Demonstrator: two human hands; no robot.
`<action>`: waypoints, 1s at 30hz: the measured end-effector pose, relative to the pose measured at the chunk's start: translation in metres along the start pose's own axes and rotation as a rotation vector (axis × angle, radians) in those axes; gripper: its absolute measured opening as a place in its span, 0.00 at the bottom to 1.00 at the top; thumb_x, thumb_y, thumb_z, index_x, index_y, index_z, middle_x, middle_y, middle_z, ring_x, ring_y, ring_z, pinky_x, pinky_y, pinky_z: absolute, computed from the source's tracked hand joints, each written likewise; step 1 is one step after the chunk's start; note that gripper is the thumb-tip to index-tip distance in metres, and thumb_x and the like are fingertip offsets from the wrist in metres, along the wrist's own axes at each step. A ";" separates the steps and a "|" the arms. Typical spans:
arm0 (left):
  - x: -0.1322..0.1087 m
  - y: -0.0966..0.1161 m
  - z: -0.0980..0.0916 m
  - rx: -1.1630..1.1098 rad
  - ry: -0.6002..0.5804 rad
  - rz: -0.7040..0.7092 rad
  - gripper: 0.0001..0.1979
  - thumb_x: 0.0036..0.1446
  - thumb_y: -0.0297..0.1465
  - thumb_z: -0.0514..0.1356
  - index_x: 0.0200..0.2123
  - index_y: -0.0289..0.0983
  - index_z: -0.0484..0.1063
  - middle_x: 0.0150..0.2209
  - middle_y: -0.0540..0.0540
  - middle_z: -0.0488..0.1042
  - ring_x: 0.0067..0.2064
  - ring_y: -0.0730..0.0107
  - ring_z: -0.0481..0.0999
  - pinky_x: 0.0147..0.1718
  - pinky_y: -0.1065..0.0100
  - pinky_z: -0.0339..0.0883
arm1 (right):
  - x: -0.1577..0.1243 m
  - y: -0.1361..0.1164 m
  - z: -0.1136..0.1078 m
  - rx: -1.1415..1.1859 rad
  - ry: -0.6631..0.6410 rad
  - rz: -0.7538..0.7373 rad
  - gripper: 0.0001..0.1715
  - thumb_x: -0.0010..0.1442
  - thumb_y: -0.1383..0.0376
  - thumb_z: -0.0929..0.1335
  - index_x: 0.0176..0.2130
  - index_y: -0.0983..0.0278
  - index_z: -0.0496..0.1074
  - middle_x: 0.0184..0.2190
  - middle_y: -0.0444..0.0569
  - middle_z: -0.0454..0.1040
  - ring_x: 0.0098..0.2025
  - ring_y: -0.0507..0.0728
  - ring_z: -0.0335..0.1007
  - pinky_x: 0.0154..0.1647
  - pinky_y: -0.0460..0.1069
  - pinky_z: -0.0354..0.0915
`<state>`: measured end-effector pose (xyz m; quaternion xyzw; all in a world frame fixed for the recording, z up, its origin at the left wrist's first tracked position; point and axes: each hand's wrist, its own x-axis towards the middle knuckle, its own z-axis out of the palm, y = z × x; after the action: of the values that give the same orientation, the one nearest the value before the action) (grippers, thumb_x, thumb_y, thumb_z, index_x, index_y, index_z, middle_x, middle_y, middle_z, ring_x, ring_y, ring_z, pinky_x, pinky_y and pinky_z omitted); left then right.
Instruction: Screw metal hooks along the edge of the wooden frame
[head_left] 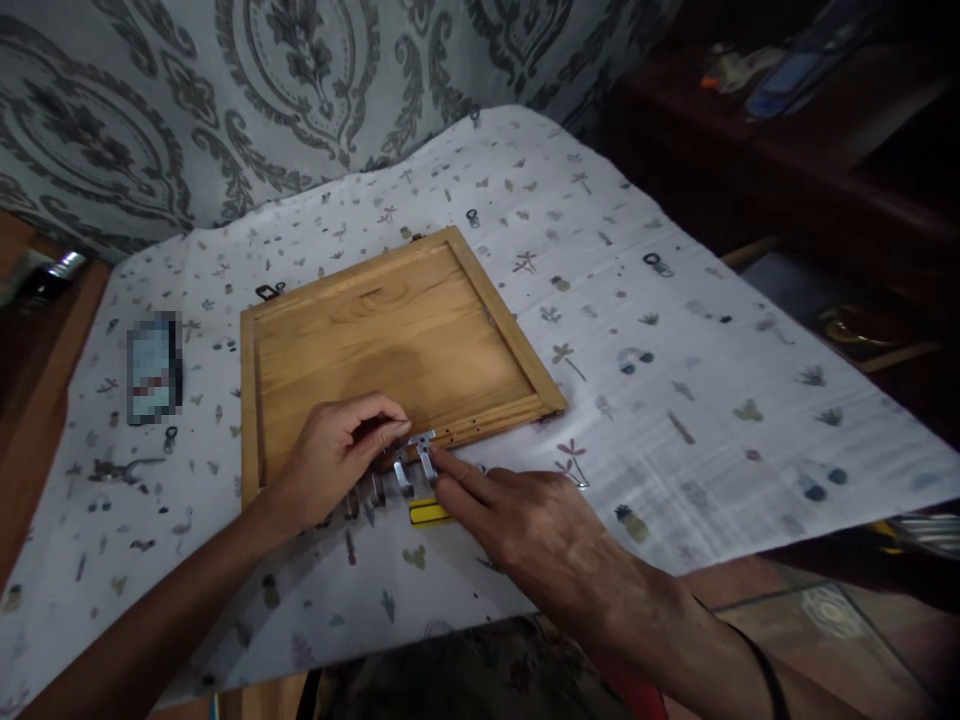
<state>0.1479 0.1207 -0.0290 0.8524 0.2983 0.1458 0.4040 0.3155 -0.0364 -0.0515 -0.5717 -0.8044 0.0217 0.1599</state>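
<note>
A square wooden panel (390,340) with a raised frame lies flat on a patterned cloth (675,380). At its near edge a metal hook rack (409,465) with several hooks rests against the frame. My left hand (337,455) curls over the rack's left part, fingers closed on it. My right hand (510,510) comes from the lower right, its fingertips pinching the rack's right end. A yellow-handled tool (429,513) lies on the cloth just below the rack, partly under my right hand.
A small blurred box (154,368) sits at the cloth's left. Small metal rings and hooks (657,264) lie scattered on the cloth. A patterned curtain (262,90) hangs behind. Dark wooden furniture (787,170) stands at the right.
</note>
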 end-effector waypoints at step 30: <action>0.012 0.005 0.001 0.099 -0.175 0.191 0.08 0.68 0.29 0.59 0.34 0.37 0.75 0.31 0.50 0.78 0.34 0.71 0.77 0.34 0.71 0.69 | 0.001 0.005 -0.008 0.035 -0.012 -0.010 0.19 0.61 0.81 0.62 0.44 0.63 0.73 0.58 0.51 0.78 0.25 0.52 0.70 0.22 0.50 0.62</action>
<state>0.1593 0.1250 -0.0251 0.9053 0.1862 0.0936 0.3701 0.3216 -0.0346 -0.0451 -0.5646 -0.8077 0.0385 0.1652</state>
